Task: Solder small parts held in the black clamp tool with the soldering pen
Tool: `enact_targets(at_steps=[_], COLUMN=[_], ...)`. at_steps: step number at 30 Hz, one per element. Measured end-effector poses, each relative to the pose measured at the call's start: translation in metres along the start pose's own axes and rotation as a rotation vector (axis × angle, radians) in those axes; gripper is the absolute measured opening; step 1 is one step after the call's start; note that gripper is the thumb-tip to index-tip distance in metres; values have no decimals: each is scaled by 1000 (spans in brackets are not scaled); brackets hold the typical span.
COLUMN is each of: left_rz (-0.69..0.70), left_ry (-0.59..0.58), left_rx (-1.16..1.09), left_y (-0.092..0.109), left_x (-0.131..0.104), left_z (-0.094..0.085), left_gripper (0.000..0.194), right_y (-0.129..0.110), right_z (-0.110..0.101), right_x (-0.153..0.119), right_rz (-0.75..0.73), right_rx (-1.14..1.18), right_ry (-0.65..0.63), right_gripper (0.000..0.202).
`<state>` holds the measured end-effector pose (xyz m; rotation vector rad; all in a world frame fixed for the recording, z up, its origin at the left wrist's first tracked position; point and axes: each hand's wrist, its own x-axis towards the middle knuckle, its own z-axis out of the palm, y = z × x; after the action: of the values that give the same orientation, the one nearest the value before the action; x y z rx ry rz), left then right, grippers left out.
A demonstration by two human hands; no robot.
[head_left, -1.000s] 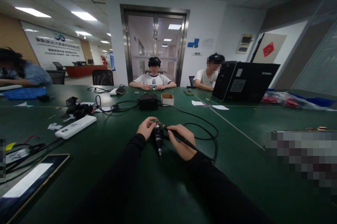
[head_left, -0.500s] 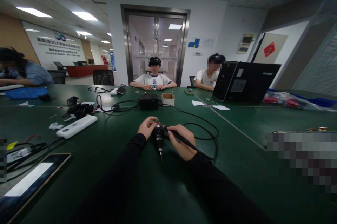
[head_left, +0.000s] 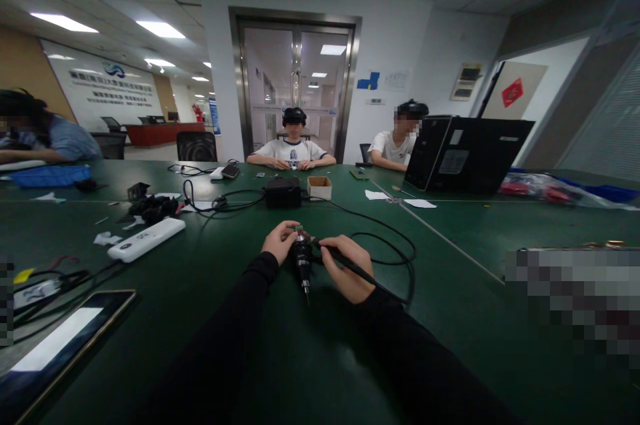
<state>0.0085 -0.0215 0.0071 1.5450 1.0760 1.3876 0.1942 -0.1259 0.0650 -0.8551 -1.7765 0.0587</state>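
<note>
Near the middle of the green table (head_left: 270, 352) lies a black tool (head_left: 302, 262) with a thin metal tip pointing toward me. My left hand (head_left: 281, 241) is closed at its far end, fingertips on a small green part (head_left: 299, 229). My right hand (head_left: 350, 265) grips a black pen-shaped tool (head_left: 356, 270) with a cable at its rear; its front end reaches the right side of the small part. The exact contact there is too small to tell.
Ahead are a black box (head_left: 283, 192) with cables and a small open carton (head_left: 319, 188). A white power strip (head_left: 147, 240) and a phone (head_left: 65, 345) lie left. A black computer case (head_left: 465, 154) stands right. People sit across the table.
</note>
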Motion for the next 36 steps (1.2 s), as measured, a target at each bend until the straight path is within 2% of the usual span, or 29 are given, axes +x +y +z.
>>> enact_targets(at_steps=[15, 28, 36], left_rz=[15, 39, 38], left_ry=[-4, -5, -14], left_rx=[24, 133, 130], left_y=[5, 10, 7], left_x=[-3, -5, -4], left_z=[1, 3, 2], left_gripper=[27, 29, 28], right_y=[0, 0, -1], right_z=[-2, 0, -3], right_x=[0, 1, 1], right_rz=[-13, -38, -35], right_rx=[-17, -43, -34], right_ry=[18, 8, 28], right_gripper=[13, 12, 12])
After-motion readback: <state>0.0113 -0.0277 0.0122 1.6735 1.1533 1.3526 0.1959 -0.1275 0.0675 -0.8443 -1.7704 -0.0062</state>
